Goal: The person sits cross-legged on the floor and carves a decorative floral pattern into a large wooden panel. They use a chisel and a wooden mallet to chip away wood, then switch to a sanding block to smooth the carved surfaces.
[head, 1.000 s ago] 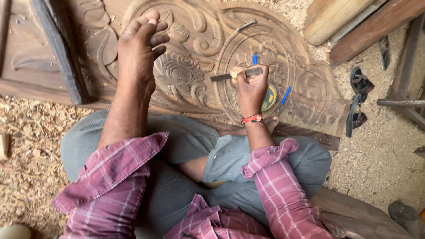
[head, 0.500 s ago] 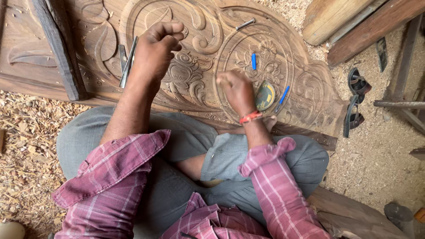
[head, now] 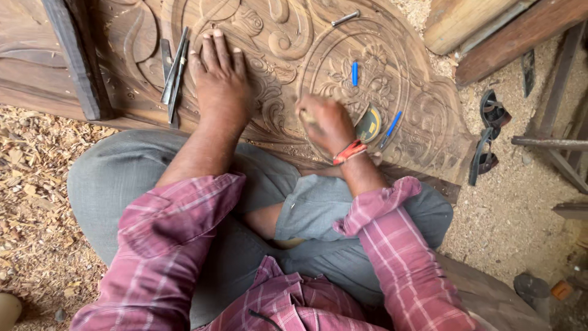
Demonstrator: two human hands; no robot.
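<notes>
A large carved wooden panel (head: pixel 288 37) with scrolls and a round floral medallion lies in front of my crossed legs. My left hand (head: pixel 220 79) rests flat on the carving and holds nothing. Several thin chisels (head: pixel 173 70) lie just left of it. My right hand (head: pixel 327 122), with a red band at the wrist, is closed in a fist on the medallion's lower left edge. A pale wooden tool handle (head: pixel 304 115) pokes out of the fist, and its blade is hidden.
On the medallion lie a blue marker (head: pixel 354 73), a blue pen (head: pixel 390 125) and a yellow-and-black tape measure (head: pixel 369 124). A metal bit (head: pixel 345 18) lies higher up. Sandals (head: pixel 489 132) and timber (head: pixel 490 30) are at the right, wood shavings (head: pixel 30 184) at the left.
My right hand has shifted left off the tape measure, and the chisel it held out sideways is now mostly hidden in the fist. My left hand has settled flat beside the loose chisels.
</notes>
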